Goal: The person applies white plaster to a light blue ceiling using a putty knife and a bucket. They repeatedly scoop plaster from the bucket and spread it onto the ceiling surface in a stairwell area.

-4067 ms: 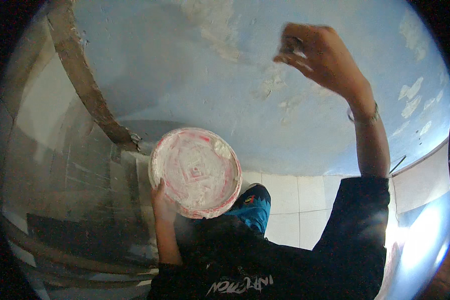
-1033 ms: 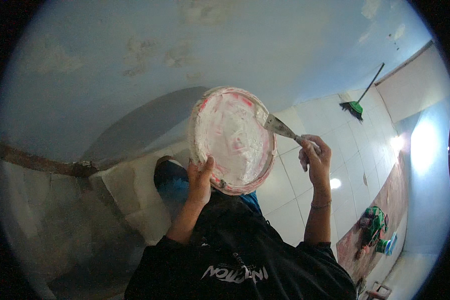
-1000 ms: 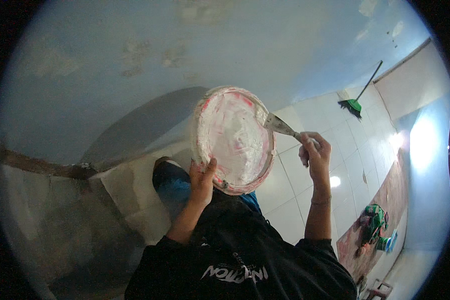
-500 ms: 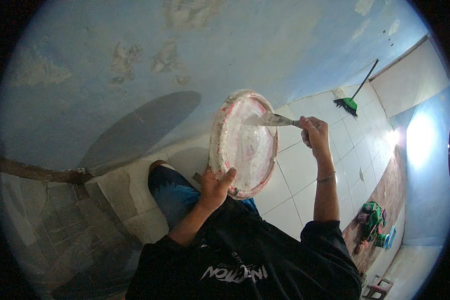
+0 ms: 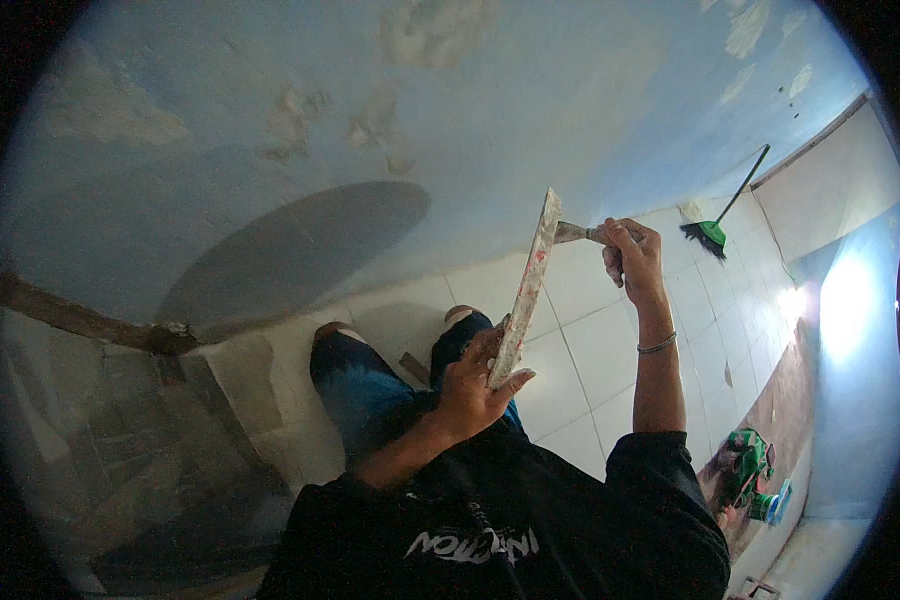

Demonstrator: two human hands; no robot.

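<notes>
My left hand grips the lower rim of a round bucket lid crusted with white putty and red marks. The lid is turned nearly edge-on, so the face toward my right hand is mostly hidden. My right hand is closed around the handle of a putty knife. Its blade meets the right side of the lid near the top, with the tip out of sight. Beyond them rises a light blue wall with rough, pale patches.
White floor tiles run below and to the right. A green broom leans at the wall's far right. Green items sit on a brownish strip at right. My feet stand near the wall base, and a dark flat piece lies between them.
The lid has turned from showing its putty-covered face to nearly edge-on. My left hand has rolled with it and shifted right. The knife stays at the lid.
</notes>
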